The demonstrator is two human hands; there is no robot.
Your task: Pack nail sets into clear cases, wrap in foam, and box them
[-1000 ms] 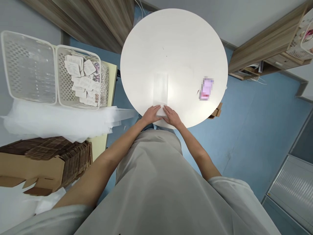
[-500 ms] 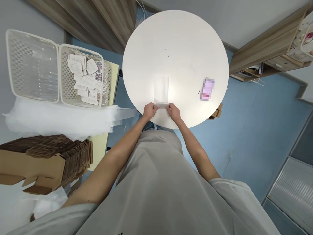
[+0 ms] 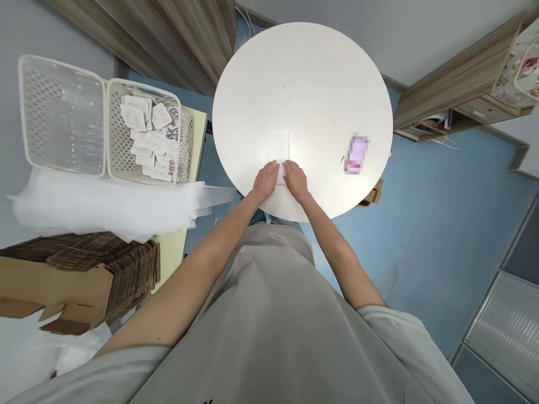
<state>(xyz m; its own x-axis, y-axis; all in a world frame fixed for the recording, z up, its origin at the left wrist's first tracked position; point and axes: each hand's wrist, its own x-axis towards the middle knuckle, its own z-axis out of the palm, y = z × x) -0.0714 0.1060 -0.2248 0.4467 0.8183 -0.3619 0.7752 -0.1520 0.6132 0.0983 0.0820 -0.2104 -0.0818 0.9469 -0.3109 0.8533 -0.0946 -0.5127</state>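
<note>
A thin, translucent white sheet (image 3: pixel 278 147) lies flat on the round white table (image 3: pixel 303 73), its near part folded over. On the left side of the fold rests my left hand (image 3: pixel 265 179), fingers stretched forward over the sheet. My right hand (image 3: pixel 296 178) lies on the right side in the same way, its fingertips a short gap from the left ones. Both hands are open and press down from above. Whether anything sits inside the fold cannot be made out.
A pixelated pink item (image 3: pixel 357 154) lies at the table's right. To the left, a white basket (image 3: pixel 110 134) holds several white packets, beside a stack of translucent sheets (image 3: pixel 105 205) and flattened cardboard boxes (image 3: pixel 84 280). A wooden cabinet (image 3: pixel 455 78) stands at right.
My hands first lay at the table's near edge, then gripped the sheet's near end and rolled or folded it forward. Now they lie flat further from me, and the sheet looks shorter.
</note>
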